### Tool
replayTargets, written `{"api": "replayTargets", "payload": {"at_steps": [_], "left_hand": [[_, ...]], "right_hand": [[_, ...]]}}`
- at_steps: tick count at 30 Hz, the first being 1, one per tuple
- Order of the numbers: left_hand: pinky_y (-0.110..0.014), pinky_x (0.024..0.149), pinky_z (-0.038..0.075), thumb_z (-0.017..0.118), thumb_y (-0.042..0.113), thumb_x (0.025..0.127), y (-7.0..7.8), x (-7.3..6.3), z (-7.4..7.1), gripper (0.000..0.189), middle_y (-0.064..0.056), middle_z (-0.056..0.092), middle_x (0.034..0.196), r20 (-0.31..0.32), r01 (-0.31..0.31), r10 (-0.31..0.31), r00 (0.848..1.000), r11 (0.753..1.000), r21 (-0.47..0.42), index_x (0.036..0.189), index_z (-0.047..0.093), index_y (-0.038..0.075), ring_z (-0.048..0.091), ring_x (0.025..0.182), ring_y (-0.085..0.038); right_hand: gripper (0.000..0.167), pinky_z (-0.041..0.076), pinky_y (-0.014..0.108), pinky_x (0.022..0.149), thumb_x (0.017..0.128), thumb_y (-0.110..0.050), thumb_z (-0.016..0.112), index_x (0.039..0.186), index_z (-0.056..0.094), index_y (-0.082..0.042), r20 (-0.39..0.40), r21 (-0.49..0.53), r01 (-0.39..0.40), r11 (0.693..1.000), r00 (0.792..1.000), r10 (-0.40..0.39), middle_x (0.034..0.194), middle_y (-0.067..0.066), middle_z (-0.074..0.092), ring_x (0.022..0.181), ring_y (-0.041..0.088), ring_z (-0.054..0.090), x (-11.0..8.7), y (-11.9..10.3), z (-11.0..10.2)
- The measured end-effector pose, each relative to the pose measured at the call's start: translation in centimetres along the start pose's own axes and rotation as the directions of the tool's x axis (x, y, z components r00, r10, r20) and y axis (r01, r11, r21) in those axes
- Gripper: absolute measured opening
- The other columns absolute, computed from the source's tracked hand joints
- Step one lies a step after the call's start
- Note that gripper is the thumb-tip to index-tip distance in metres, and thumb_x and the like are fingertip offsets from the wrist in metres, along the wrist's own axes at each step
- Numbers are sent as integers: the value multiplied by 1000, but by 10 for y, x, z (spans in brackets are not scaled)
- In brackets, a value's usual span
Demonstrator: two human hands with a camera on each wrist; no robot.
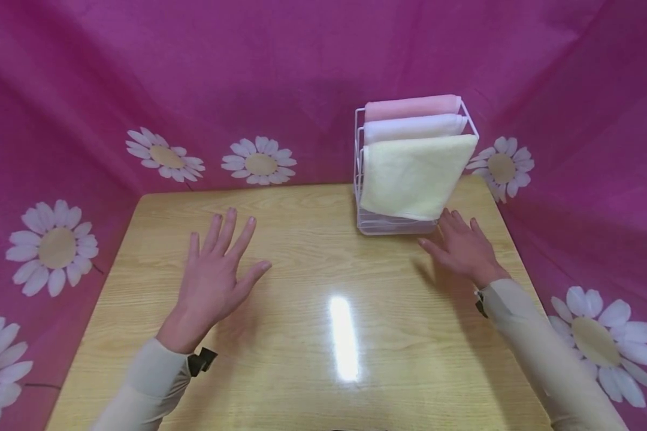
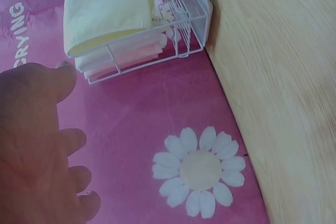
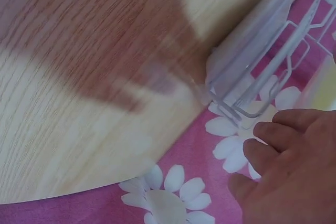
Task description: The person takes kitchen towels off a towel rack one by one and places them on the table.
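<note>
A white wire rack (image 1: 396, 226) stands at the back right of the wooden table. Three folded towels hang over its bars: a pale yellow towel (image 1: 416, 176) in front, a white towel (image 1: 415, 128) behind it, and a pink towel (image 1: 412, 108) at the back. My right hand (image 1: 466, 248), fingers extended, is beside the rack's lower right corner; whether it touches cannot be told. My left hand (image 1: 210, 284) is spread above the table's left half, holding nothing. In the right wrist view, the fingers are near the rack's wire frame (image 3: 286, 51).
The wooden table (image 1: 302, 251) meets a magenta cloth (image 1: 248, 60) printed with white daisies at the back and both sides. A bright light reflection lies on the table's middle. Dark straps are on both wrists.
</note>
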State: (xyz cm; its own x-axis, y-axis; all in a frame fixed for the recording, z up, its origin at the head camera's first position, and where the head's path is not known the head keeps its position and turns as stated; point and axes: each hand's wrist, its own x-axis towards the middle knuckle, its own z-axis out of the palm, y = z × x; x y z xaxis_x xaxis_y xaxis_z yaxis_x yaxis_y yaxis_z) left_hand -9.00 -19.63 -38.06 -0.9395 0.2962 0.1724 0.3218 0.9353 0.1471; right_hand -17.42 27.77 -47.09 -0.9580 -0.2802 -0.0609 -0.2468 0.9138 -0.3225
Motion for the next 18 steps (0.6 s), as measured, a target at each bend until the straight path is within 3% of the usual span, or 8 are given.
{"api": "replayTargets", "payload": {"at_steps": [11,18], "left_hand": [[-62,117,9,49,61,99,18,13,1,80,-13,15,166,16,-45,46,999,996,-82,161,23,18,9,152,-33],[-54,118,18,64,51,95,34,30,7,84,-18,24,163,-112,-126,105,988,971,-204,158,30,8,16,151,-31]], "right_hand": [[90,4,63,116,99,-57,49,162,4,-10,-7,-13,49,999,999,-49,163,24,17,149,44,14,12,11,14],[86,9,64,116,100,-53,52,158,20,1,-5,-23,64,998,998,-64,155,26,29,142,44,29,14,14,15]]}}
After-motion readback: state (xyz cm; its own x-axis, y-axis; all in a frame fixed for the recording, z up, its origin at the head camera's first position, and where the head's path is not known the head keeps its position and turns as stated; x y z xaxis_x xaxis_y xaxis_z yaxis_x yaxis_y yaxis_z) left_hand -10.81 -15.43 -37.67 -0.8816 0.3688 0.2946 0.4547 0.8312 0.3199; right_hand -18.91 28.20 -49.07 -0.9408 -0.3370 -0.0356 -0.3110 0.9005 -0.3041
